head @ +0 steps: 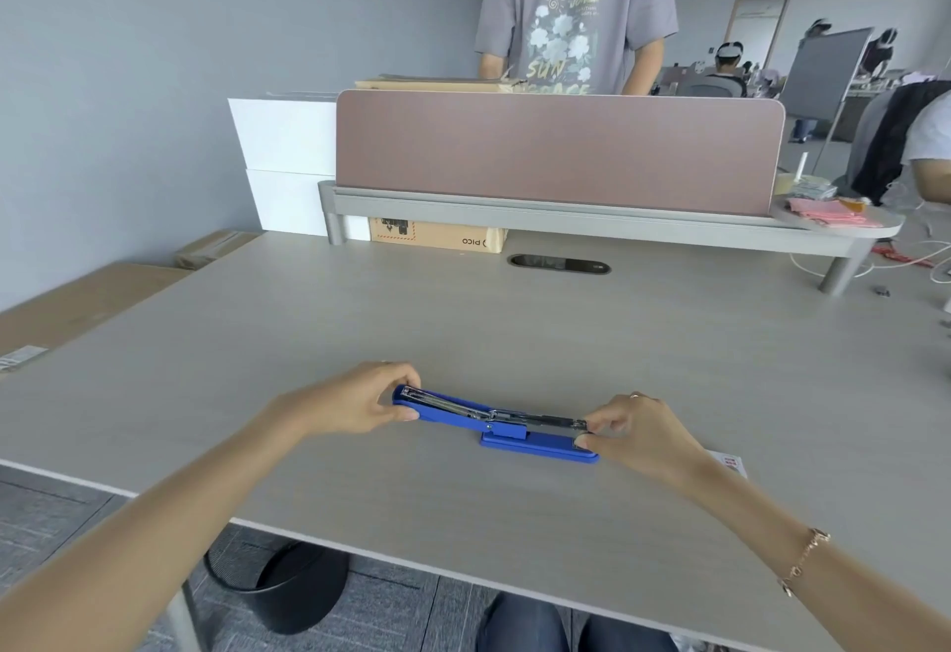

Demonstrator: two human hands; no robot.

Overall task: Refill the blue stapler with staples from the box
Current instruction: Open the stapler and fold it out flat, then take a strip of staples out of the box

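Note:
The blue stapler (pixel 494 422) lies swung fully open on the desk, its lid folded out flat to the left and its metal staple channel facing up. My left hand (pixel 355 402) pinches the lid's far left end. My right hand (pixel 635 430) pinches the metal channel's tip above the blue base at the right. Just behind my right wrist a small white and red box (pixel 731 463) peeks out, mostly hidden by the hand.
A pink divider panel (pixel 556 152) on a grey shelf runs across the far side of the desk, with a person in a grey T-shirt (pixel 576 13) standing behind it. A cardboard box (pixel 437 234) sits under the shelf. A black bin (pixel 278 584) stands under the desk.

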